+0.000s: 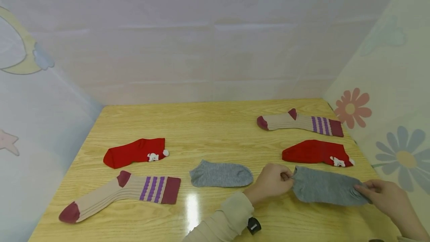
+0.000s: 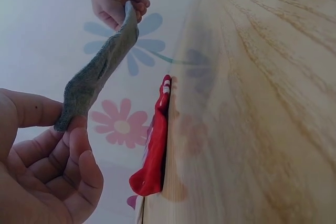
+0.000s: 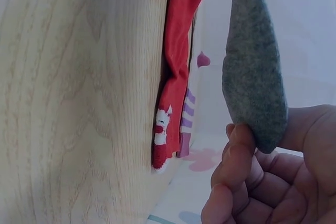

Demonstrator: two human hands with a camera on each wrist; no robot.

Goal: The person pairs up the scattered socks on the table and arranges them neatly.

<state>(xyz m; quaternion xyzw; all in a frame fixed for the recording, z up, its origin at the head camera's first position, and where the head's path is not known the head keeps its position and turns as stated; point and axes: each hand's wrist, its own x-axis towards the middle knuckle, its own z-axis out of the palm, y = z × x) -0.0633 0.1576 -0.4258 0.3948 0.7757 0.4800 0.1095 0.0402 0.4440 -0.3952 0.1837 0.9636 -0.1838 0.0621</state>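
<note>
A grey ankle sock (image 1: 327, 186) is stretched between both hands above the table at the right. My left hand (image 1: 273, 183) pinches its left end between thumb and fingers, while my right hand (image 1: 386, 197) pinches the right end. In the left wrist view the sock (image 2: 100, 66) slants up toward the other hand, raised off the wood. Thumb and fingers of the right hand (image 3: 273, 171) grip its lower tip in the right wrist view. Flat on the table, just left of the left hand, lies another grey sock (image 1: 221, 174).
Behind the held sock lie a red sock (image 1: 314, 152) with a white figure and a beige striped sock (image 1: 285, 121). At left are another red sock (image 1: 134, 152) and another beige striped sock (image 1: 117, 195). Printed cloth walls (image 1: 215, 55) enclose the wooden table (image 1: 208, 130).
</note>
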